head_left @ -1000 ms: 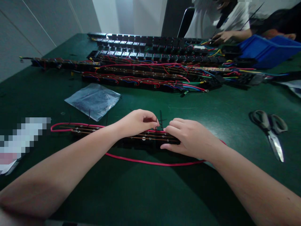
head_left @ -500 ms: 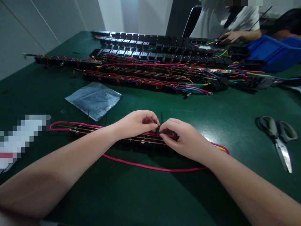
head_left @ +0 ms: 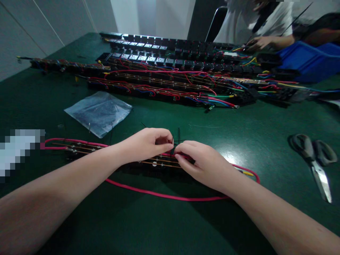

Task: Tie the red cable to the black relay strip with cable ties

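A long dark socket strip with copper rails [head_left: 170,164] lies across the table before me. A thick red cable [head_left: 156,193] runs along its far side and loops round the near side. My left hand [head_left: 156,143] is over the strip, thumb and index finger pinched on a thin black cable tie [head_left: 179,134]. Close on its right, my right hand [head_left: 199,159] has its fingertips pinched at the same cable tie, beside the red cable. More thin black ties stand up from the strip left of my hands. The fingertips partly hide the tie's loop.
A clear plastic bag [head_left: 99,112] lies behind the strip on the left; scissors [head_left: 315,163] lie at right. Several wired strips [head_left: 159,85] fill the back of the table. A blue bin [head_left: 308,60] stands back right, near another person's hand [head_left: 260,42].
My right hand has gone from resting over the strip, thumb spread, to a pinch near my left fingertips. My left hand keeps its pinch. The view has shifted slightly.
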{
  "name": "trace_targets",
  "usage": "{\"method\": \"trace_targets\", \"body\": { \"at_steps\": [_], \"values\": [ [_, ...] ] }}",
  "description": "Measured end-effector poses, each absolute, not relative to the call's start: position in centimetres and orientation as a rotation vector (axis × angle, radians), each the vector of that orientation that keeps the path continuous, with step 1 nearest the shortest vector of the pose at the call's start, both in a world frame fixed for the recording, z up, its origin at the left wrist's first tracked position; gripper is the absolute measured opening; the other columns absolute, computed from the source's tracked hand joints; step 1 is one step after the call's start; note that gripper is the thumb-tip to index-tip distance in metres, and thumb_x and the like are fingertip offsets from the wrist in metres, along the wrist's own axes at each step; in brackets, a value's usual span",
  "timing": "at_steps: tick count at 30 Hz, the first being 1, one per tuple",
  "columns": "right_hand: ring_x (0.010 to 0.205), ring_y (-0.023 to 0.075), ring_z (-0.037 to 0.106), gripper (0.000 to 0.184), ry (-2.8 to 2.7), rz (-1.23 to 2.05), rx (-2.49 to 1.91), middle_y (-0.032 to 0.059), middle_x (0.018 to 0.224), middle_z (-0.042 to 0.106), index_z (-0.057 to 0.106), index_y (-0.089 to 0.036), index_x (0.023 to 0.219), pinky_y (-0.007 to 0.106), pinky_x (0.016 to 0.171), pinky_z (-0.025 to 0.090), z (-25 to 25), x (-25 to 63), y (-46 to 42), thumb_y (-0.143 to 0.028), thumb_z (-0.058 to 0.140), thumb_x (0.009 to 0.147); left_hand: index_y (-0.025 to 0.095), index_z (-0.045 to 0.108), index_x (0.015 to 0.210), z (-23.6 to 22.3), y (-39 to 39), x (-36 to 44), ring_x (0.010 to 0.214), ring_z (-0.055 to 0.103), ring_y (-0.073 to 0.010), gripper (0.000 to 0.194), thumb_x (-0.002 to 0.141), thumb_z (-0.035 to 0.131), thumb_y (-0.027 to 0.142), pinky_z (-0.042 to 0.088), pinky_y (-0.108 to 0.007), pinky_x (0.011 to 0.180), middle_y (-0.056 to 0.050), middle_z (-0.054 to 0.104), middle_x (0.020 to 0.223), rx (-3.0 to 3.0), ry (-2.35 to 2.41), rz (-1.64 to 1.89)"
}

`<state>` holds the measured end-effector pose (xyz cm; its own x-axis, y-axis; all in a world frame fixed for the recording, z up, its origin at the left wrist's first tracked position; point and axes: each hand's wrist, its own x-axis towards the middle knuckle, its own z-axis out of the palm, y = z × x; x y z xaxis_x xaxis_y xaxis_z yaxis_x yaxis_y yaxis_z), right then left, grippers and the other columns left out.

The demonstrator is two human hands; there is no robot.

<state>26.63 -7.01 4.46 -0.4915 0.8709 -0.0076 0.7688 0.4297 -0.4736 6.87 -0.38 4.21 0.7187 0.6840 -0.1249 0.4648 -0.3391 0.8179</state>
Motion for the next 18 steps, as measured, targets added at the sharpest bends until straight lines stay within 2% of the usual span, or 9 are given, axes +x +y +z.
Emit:
{"method": "trace_targets", "body": {
  "at_steps": [5,10,14,18],
  "values": [
    [0.071,0.0152,0.057,0.019,-2.370,0.697,-1.459,0.0029,0.081,0.065,0.065,-0.018,0.087,0.028,0.063,0.040,4.68,26.57,-6.92,-0.022,0.047,0.093,0.019,0.062,0.084,4.27,-0.48,6.84,0.071,0.055,-0.0120,0.014,0.088,0.056,0.031,0.042,-0.025,0.067,0.004,0.062,0.076,2.011,0.877,0.299],
    [0.076,0.0143,0.061,0.021,-1.999,0.828,-1.562,0.0006,0.082,0.067,0.064,-0.019,0.087,0.026,0.067,0.043,4.50,27.25,-6.36,-0.011,0.045,0.088,0.019,0.063,0.086,4.34,-0.40,6.84,0.072,0.057,-0.0119,0.014,0.088,0.057,0.032,0.043,-0.024,0.068,0.003,0.064,0.077,1.969,0.874,0.291],
    [0.077,0.0147,0.061,0.024,-1.994,0.773,-1.596,0.0013,0.083,0.067,0.064,-0.019,0.084,0.026,0.068,0.045,4.14,27.49,-6.11,-0.008,0.043,0.087,0.018,0.063,0.087,4.31,-0.29,6.78,0.072,0.058,-0.0123,0.013,0.087,0.058,0.030,0.044,-0.024,0.068,0.002,0.065,0.079,1.943,0.826,0.308],
    [0.086,0.0179,0.062,0.028,-2.168,0.661,-1.626,0.0053,0.092,0.068,0.069,-0.017,0.089,0.030,0.075,0.046,4.02,27.12,-6.30,-0.008,0.042,0.087,0.018,0.063,0.087,4.29,-0.24,6.78,0.072,0.057,-0.0121,0.013,0.087,0.059,0.029,0.044,-0.024,0.068,0.003,0.064,0.079,1.961,0.820,0.321]
  ]
}}
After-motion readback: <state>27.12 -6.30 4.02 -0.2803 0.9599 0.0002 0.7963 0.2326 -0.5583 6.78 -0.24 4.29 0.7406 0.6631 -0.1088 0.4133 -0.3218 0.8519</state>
